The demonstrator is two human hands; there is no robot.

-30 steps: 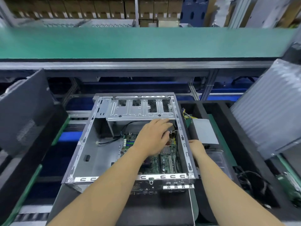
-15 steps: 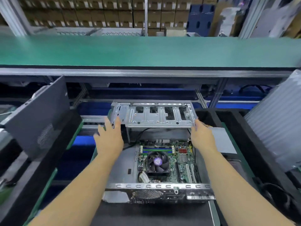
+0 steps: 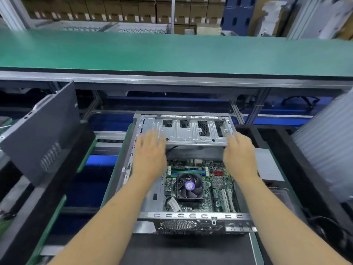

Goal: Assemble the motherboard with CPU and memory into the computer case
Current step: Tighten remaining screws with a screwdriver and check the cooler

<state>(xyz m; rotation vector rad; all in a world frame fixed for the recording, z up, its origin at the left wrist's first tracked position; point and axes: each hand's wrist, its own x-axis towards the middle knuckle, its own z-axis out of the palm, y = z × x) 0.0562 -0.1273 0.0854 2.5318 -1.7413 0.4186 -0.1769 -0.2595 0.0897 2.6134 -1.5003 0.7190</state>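
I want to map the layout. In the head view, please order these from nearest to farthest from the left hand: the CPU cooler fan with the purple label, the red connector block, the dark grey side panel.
1. CPU cooler fan with purple label, just right of and below the left hand.
2. Red connector block, farther right on the board.
3. Dark grey side panel, far left, outside the case.

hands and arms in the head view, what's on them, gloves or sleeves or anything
Nothing worn that shows: the left hand and right hand are bare, no gloves, rings or watch visible. Both forearms are bare up to the frame edge, no sleeves or wrist strap in view.

hands (image 3: 150, 155) now nearer drive cage (image 3: 193, 131)
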